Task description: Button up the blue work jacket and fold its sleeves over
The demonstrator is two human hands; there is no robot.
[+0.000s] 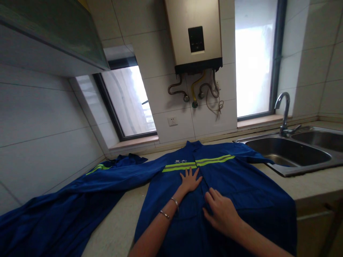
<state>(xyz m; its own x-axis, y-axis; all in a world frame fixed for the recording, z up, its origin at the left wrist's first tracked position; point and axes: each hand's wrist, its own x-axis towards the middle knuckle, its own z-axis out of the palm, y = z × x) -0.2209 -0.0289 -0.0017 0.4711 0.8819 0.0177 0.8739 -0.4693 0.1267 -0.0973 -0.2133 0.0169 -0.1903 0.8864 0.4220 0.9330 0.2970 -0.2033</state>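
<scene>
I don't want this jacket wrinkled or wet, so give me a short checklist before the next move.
1. Jacket lying front side up: ok.
2. Left hand spread on the jacket: ok.
3. Right hand at the front opening: ok.
4. Right hand's grip on the cloth: cannot tell.
5. Sleeve clear of the sink: not ok, its end reaches the rim.

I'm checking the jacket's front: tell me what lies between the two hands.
In the head view, only a strip of blue jacket, including part of its front opening, lies between the left hand and right hand.
</scene>
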